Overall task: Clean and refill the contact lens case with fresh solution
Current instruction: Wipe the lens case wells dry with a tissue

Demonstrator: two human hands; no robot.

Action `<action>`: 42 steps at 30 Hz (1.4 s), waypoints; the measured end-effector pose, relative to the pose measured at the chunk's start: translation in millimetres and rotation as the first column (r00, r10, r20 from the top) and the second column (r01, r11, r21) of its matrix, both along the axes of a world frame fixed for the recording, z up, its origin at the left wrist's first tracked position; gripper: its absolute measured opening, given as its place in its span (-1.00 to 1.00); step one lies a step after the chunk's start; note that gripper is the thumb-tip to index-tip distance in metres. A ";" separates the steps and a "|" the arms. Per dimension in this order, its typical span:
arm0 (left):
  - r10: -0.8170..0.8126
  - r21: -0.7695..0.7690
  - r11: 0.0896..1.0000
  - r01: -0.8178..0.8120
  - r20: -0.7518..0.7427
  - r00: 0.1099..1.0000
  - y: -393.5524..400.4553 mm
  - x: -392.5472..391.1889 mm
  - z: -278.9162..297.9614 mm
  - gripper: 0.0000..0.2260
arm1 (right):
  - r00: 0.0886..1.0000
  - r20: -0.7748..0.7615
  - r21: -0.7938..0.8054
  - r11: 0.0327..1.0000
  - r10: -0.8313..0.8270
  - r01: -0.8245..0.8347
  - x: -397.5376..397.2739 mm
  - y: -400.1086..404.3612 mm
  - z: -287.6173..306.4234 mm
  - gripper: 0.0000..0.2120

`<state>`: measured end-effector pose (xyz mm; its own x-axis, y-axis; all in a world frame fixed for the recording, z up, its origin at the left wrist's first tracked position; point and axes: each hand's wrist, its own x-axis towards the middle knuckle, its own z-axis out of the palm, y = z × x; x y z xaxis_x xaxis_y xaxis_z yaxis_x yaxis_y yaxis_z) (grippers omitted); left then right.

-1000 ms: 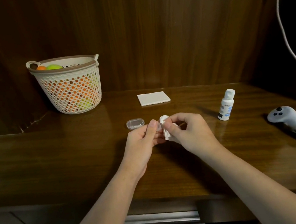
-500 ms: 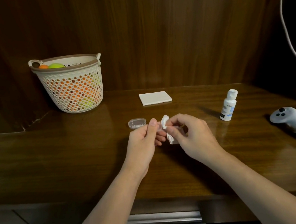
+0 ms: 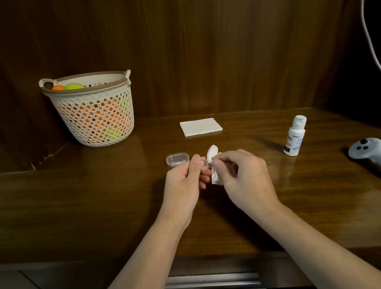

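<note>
Fingers of the left hand [image 3: 185, 184] were curled round a small clear plastic lens-case part [image 3: 203, 163], its thumb tip pressed on top, while the right hand [image 3: 242, 176] pinched a crumpled white tissue [image 3: 212, 156] between thumb and forefinger and held it against that part. Both hands hovered just above the glossy dark wooden desk [image 3: 72, 208]. Compared with half a second before, the grips were the same; the tissue's upper flap stood a little higher and more open above the right thumb, and the hands had hardly shifted. Just behind the left hand, the clear oval plastic lid [image 3: 177, 159] lay on the desk where it had been. Further back sat a flat white folded tissue pad [image 3: 201, 126], and to the right a small white solution bottle with a blue label [image 3: 295, 136] stood upright and capped, unmoved. A grey handheld controller [image 3: 378, 159] lay at the far right, and a cream perforated plastic basket [image 3: 94, 113] with orange and green balls stood back left.
</note>
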<state>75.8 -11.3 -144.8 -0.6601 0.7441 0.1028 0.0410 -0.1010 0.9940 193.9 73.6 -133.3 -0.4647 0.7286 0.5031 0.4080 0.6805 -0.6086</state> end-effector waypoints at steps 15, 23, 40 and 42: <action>0.037 0.044 0.998 -0.042 0.106 0.994 2.3 -2.7 0.3 -0.78 | 0.905 -0.421 -0.441 0.885 -0.060 -0.147 14.9 8.6 -1.2 -0.93; 0.018 0.004 1.000 -0.018 0.001 1.000 2.9 -2.6 0.8 -0.77 | 0.917 -0.393 -0.604 0.734 0.067 -0.312 13.5 -1.6 -2.7 -0.90; -0.063 0.003 0.998 0.064 -0.075 0.995 -0.2 -3.8 -1.3 -0.76 | 0.865 -0.499 -0.694 0.571 0.059 -0.439 3.7 8.6 5.3 -0.89; -0.062 0.002 0.998 0.062 -0.074 0.995 -0.2 -3.8 -1.3 -0.76 | 0.868 -0.491 -0.691 0.574 0.071 -0.438 4.8 12.8 7.9 -0.85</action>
